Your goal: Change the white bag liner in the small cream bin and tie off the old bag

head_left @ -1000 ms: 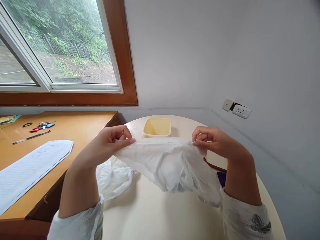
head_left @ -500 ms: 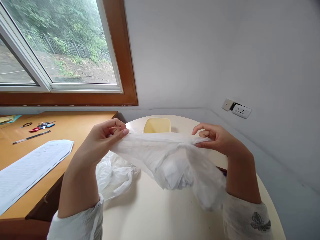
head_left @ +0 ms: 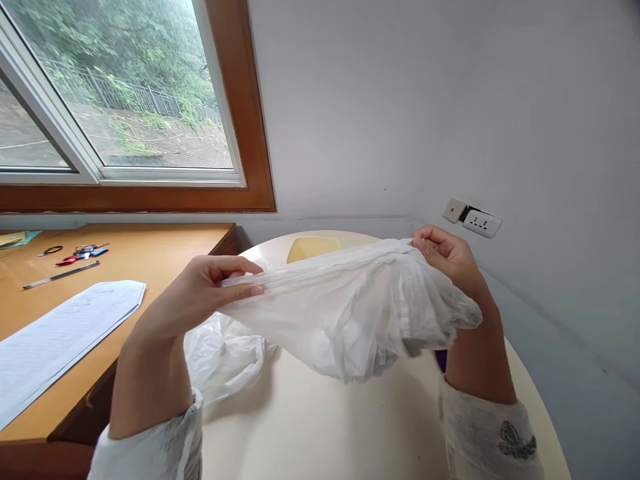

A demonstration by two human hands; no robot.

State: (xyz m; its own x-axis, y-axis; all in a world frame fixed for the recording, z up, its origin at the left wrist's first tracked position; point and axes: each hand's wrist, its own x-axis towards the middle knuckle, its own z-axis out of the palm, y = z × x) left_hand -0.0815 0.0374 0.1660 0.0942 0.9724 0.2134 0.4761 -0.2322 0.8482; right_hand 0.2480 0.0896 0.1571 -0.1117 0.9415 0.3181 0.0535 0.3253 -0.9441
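Note:
A thin white plastic bag point(head_left: 345, 307) is stretched between my two hands above the round table. My left hand point(head_left: 213, 287) pinches its left end between thumb and fingers. At the upper right, my right hand point(head_left: 443, 257) grips the other end, with loose folds hanging beside the wrist. The lower middle of the bag bulges, and what is inside, if anything, cannot be made out. A second crumpled clear-white plastic bag point(head_left: 227, 357) lies on the table under my left hand. Behind the stretched bag stands a pale yellow container point(head_left: 313, 247), partly covered from view.
The cream round table point(head_left: 300, 433) adjoins a wooden desk point(head_left: 165, 253) at left. On the desk lie papers point(head_left: 75, 327), a pen point(head_left: 63, 275), keys point(head_left: 85, 253) and a black loop point(head_left: 51, 251). A purple thing point(head_left: 441, 360) shows partly beside my right wrist. A wall socket point(head_left: 483, 223) is at right.
My right hand has moved up and slightly right, raising its end of the bag and pulling it taut on a slant. My left hand has dipped slightly, still pinching.

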